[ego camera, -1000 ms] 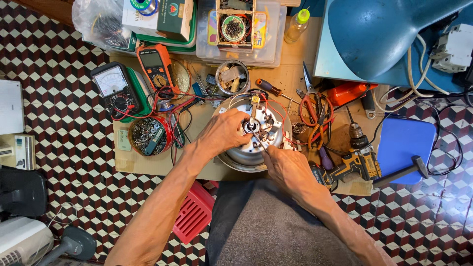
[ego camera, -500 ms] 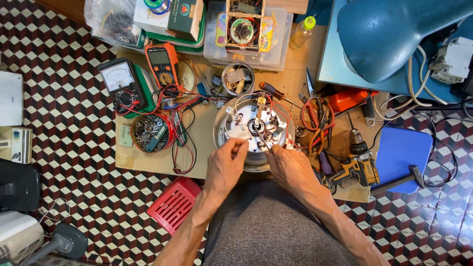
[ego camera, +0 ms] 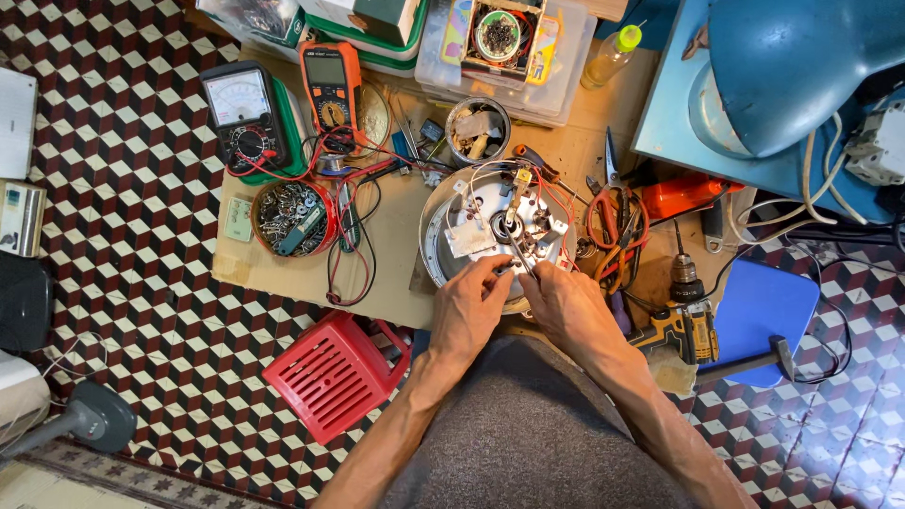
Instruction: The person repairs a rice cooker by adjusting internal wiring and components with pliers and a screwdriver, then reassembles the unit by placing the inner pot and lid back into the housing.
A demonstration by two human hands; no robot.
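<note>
Your left hand (ego camera: 468, 311) and right hand (ego camera: 566, 306) meet at the near rim of the round metal appliance base (ego camera: 443, 236), which lies upturned at the near edge of the desk (ego camera: 283, 273), about midway along it. Left hand: fingers curled, thumb and forefinger pinched on something small at the rim; what it is, you cannot tell. Right hand: closed around a thin metal tool (ego camera: 517, 250) that slants up toward the middle of the base, tip among the wiring. The two hands are almost touching at the fingertips.

Inside the base: red and white wires, a white plate on its left half, a dark hub at the centre.

Left of the base, toward the left edge of the desk: a round red tin of screws (ego camera: 290, 219), with red and black test leads looping around it. Behind that, at the far left corner: a black analogue meter (ego camera: 243, 113) on a green mat, and an orange digital meter (ego camera: 330, 85) just beside it. Behind the base: a small round tin of bits (ego camera: 476, 132). Along the far edge: a clear plastic box (ego camera: 556, 75) and a small bottle with a yellow-green cap (ego camera: 613, 55).

Right of the base: a tangle of orange and red wire (ego camera: 613, 221), and a cordless drill (ego camera: 686, 316) at the near right corner.

On the floor: a red plastic stool (ego camera: 335, 372), tipped over below the desk's near edge.
</note>
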